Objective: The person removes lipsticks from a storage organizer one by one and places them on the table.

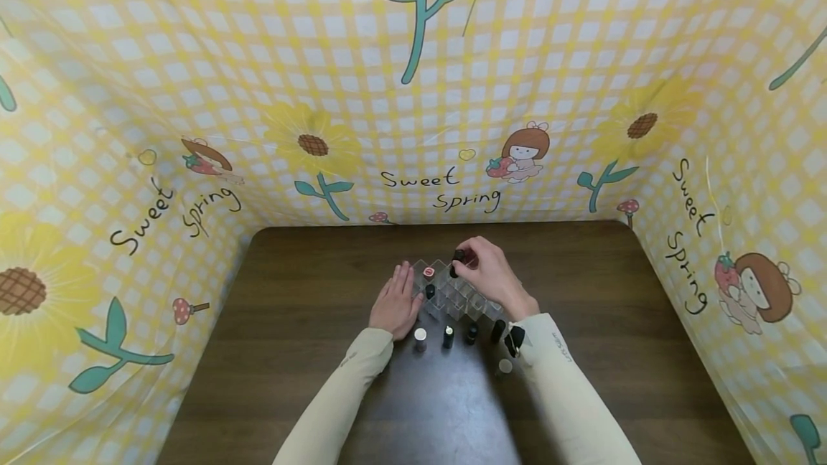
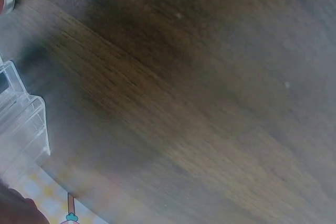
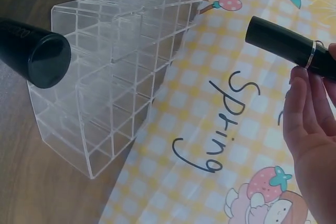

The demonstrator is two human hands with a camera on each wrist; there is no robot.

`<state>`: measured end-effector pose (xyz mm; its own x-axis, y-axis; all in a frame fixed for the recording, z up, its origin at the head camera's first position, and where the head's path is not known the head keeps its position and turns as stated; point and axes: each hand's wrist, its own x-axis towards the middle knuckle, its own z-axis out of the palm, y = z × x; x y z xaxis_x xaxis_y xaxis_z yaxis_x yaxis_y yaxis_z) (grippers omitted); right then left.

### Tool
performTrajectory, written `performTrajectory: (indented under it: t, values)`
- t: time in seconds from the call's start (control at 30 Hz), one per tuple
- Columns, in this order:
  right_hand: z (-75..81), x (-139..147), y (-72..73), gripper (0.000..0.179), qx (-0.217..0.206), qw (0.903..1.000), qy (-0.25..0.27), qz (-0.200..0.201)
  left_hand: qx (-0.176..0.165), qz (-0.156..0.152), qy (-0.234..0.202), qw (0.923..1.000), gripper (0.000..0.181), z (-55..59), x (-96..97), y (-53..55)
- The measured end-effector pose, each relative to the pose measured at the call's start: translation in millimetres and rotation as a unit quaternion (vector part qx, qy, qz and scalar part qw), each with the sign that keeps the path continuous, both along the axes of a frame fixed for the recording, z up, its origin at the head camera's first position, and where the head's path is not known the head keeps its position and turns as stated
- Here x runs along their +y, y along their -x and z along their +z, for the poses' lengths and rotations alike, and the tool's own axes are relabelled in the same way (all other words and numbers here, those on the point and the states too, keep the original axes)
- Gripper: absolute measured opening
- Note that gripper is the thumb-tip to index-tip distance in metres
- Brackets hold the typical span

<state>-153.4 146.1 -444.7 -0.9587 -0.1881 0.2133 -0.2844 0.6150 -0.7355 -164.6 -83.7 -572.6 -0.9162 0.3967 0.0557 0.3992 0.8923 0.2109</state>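
Observation:
In the head view my right hand (image 1: 494,278) pinches a black lipstick tube (image 1: 457,262) over the back right of a clear lipstick organizer (image 1: 461,301). The right wrist view shows this lipstick (image 3: 281,43) tilted, with a silver band, between the fingertips and apart from the organizer (image 3: 115,77). My left hand (image 1: 395,303) lies with straight fingers along the organizer's left side. A reddish-topped tube (image 1: 429,273) and a dark tube (image 1: 430,291) sit in its left compartments. Only the organizer's edge (image 2: 39,124) shows in the left wrist view.
In front of the organizer stand a white-topped tube (image 1: 421,339) and several dark tubes (image 1: 472,334). Another pale-topped tube (image 1: 505,366) is by the right wrist. Yellow checked cloth (image 1: 413,128) surrounds the brown wooden table (image 1: 310,271) at back and sides.

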Motion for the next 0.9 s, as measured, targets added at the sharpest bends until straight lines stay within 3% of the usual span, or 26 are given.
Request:
performTrajectory:
  t: [0.43, 0.9]
  values:
    - [9.8, 4.9, -17.9, 0.012, 0.022, 0.9996, 0.001, 0.019, -0.009, 0.003, -0.001, 1.0, 0.064, -2.2, 0.1, 0.1]
    - [2.5, 16.9, -37.6, 0.013, 0.036, 0.9986, 0.009, 0.038, -0.011, 0.005, 0.0, 0.9999, 0.065, -0.6, 1.2, 0.4]
